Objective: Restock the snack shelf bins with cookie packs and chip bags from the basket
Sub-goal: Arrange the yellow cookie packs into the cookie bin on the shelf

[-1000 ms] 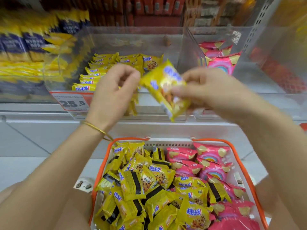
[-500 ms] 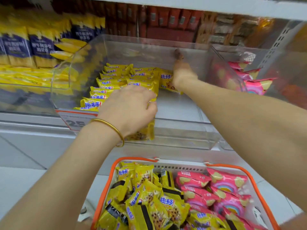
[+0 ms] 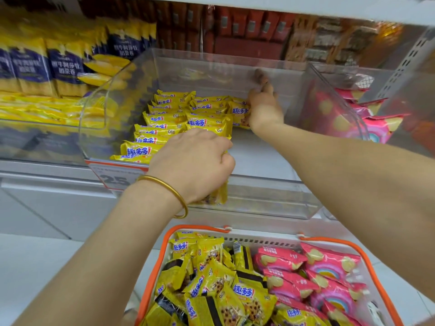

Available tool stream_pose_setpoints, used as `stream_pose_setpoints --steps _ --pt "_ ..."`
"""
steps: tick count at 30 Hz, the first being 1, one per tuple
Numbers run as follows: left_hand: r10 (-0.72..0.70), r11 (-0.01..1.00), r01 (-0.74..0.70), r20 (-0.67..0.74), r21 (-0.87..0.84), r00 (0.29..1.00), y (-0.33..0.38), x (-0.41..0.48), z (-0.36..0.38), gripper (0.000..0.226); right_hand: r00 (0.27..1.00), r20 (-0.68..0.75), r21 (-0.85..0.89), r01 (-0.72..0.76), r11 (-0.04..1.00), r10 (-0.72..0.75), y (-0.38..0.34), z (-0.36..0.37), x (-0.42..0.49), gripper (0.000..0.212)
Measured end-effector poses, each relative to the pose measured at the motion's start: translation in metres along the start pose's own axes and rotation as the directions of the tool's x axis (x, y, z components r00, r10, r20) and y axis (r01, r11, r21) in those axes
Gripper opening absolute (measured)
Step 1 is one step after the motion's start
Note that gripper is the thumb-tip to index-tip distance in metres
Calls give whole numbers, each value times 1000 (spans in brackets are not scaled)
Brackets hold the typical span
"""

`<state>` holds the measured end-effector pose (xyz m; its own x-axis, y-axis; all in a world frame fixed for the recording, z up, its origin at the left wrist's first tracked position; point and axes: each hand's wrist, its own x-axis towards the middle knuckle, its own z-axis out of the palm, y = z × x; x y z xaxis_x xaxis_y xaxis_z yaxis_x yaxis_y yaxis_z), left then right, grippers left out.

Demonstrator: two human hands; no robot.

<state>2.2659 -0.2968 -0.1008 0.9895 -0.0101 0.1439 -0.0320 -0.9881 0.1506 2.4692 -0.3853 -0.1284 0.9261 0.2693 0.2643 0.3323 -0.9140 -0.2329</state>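
A clear plastic bin (image 3: 270, 203) on the shelf holds rows of yellow cookie packs (image 3: 164, 118). My right hand (image 3: 263, 107) reaches deep into the bin and grips a yellow cookie pack (image 3: 239, 111) at the back of the right-hand row. My left hand (image 3: 195, 161) hovers at the bin's front edge with fingers curled round more yellow packs (image 3: 217, 196), which hang below it. Below, the white basket with an orange rim (image 3: 195, 228) holds several yellow cookie packs (image 3: 211, 285) on the left and pink chip bags (image 3: 306, 271) on the right.
A second clear bin (image 3: 329, 109) to the right contains pink chip bags (image 3: 374, 128). Left of the cookie bin stand blue-and-yellow packages (image 3: 63, 67). Red and brown boxes (image 3: 235, 27) line the back of the shelf. A price label (image 3: 113, 177) sits on the bin's front.
My right hand carried a yellow pack from mid-air into the back of the bin and now sets it in the row. My left hand stays at the bin's front; the view moved closer.
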Motion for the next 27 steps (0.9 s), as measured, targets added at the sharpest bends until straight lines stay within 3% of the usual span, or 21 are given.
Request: stream_pose_setpoints --steps 7,10,13,17,20,21,23,25,27 --pt "-1 1000 3 -86 19 996 1 -2 2 62 998 54 -44 -10 999 12 -2 -2 2 44" --pt "20 1000 -15 -254 19 967 0 -5 5 54 997 62 -62 -33 997 37 -3 -17 -2 48" --pt "112 993 -115 -458 21 882 -1 -12 6 39 999 24 2 -30 1000 30 -8 -45 -16 48" --pt "230 971 -215 -650 103 725 15 -35 0 23 975 -161 231 185 955 -150 -6 -105 -78 27" --pt "283 950 -302 -615 76 736 35 -58 8 21 937 -191 416 347 840 -293 10 -142 -162 20" --pt "289 947 -317 -569 51 770 40 -66 14 21 934 -137 486 354 799 -330 21 -143 -186 20" --pt "281 949 -315 -423 -10 862 45 -78 29 22 930 107 566 233 791 -351 44 -125 -221 18" --pt "275 952 -298 -236 -65 932 47 -84 44 27 844 413 424 155 892 -343 67 -85 -241 11" --pt "267 959 -272 -66 -82 961 48 -86 58 32 736 611 259 163 952 -292 87 -34 -255 7"
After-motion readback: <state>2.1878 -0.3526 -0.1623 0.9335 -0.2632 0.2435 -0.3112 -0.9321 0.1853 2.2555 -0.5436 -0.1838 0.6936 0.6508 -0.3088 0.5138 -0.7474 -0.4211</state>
